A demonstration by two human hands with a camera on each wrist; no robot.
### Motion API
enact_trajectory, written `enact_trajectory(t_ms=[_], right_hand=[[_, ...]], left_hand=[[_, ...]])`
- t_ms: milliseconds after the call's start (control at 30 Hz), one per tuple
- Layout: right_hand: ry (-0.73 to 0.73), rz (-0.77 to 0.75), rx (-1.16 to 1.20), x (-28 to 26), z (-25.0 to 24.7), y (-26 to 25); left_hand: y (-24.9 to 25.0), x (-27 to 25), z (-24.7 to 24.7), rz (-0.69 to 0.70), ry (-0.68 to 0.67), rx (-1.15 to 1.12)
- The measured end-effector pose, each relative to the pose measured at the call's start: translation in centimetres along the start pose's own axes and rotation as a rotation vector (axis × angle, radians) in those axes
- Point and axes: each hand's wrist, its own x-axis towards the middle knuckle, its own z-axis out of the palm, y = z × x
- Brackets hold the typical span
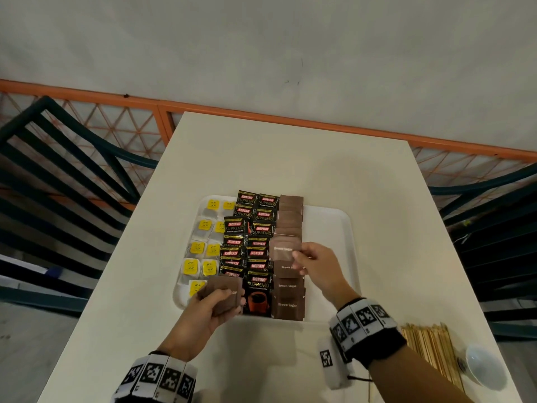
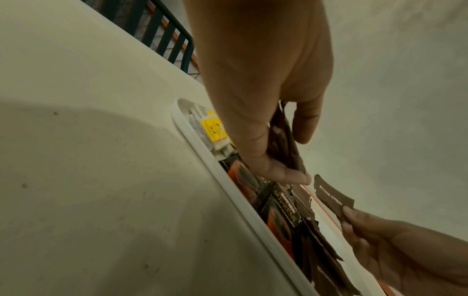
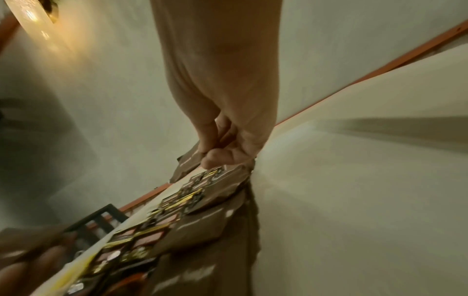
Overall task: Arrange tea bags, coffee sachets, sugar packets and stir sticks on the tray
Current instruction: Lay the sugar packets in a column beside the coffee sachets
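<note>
A white tray (image 1: 334, 228) in the middle of the table holds yellow-tagged tea bags (image 1: 200, 248) on its left, black coffee sachets (image 1: 252, 237) in two columns, and a column of brown sugar packets (image 1: 289, 295). My right hand (image 1: 312, 263) pinches one brown sugar packet (image 1: 283, 251) just above that column; the same packet (image 3: 188, 160) shows in the right wrist view. My left hand (image 1: 215, 303) grips a small stack of brown sugar packets (image 1: 223, 289) over the tray's near left corner; that stack (image 2: 283, 144) is held between thumb and fingers. Wooden stir sticks (image 1: 430, 353) lie on the table at the near right.
A white bowl (image 1: 485, 365) sits beside the stir sticks at the table's near right corner. The tray's right part (image 1: 328, 257) is bare. Dark slatted chairs (image 1: 58, 170) stand left and right of the table, with an orange lattice rail (image 1: 261, 114) behind.
</note>
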Motion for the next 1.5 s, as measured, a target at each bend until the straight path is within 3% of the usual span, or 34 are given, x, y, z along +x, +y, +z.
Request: enact_trajectory(t_ms=[167, 500, 633, 700, 900, 1100, 1167, 1267, 1400, 1500], right_hand=[[0.049, 0.008, -0.207, 2.3, -1.1, 1.0], [0.161, 0.002, -0.203, 2.3, -0.1, 1.5], [0.213, -0.096, -0.312, 1.5, 0.5, 0.6], [0.146, -0.150, -0.304, 0.7, 1.0, -0.3], [-0.420, -0.102, -0.273, -1.7, 2.5, -1.5], [-0.489, -0.050, -0.074, -1.3, 3.1, -1.1], [-0.450, -0.033, -0.001, -0.7, 2.8, -1.4], [-0.282, -0.031, 0.014, 1.1, 1.6, -1.3], [-0.044, -0.003, -0.065, 4.2, -0.2, -0.4], [0.035, -0.028, -0.183, 6.2, -1.3, -0.1]], left_hand=[[0.4, 0.3, 0.2, -0.028, -0.022, -0.097], [0.1, 0.5, 1.0, 0.006, 0.024, -0.040], [0.2, 0.4, 1.2, 0.024, 0.017, 0.001], [0.1, 0.5, 1.2, 0.039, 0.038, 0.046], [-0.1, 0.8, 1.2, 0.095, 0.113, 0.204], [-0.3, 1.2, 1.4, 0.078, 0.113, 0.158], [-0.3, 1.3, 1.4, 0.064, 0.109, 0.116], [-0.1, 1.5, 1.1, 0.045, 0.104, 0.077], [-0.3, 1.8, 0.9, 0.063, 0.136, 0.129], [-0.6, 2.1, 0.9, 0.075, 0.152, 0.188]])
